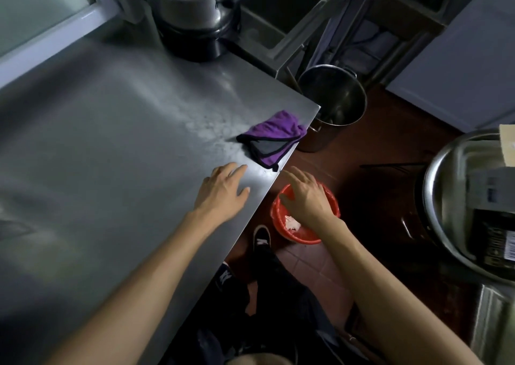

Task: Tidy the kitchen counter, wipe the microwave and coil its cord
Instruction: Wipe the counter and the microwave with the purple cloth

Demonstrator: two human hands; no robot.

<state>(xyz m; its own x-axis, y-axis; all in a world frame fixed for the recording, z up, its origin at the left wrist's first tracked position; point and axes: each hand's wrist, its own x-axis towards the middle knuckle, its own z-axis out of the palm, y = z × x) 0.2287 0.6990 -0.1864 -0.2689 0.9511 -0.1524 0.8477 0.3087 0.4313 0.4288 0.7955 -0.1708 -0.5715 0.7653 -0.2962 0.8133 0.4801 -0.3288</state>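
Purple microfibre cloth [274, 137] with black edging, crumpled at the near corner of the stainless steel counter [111, 155], one end hanging past the edge. Left hand [223, 190] flat on the steel just short of it, fingers spread and straight, gripping nothing. Right hand [305, 197] past the counter edge, above a red bin [303, 233] on the floor, fingers relaxed and empty; white scrap [291, 223] inside the bin. Steel stockpot [331, 105] on the floor beyond. Large metal bowl [446, 197] at right, label unreadable. Black sneaker [261, 240], white logo illegible.
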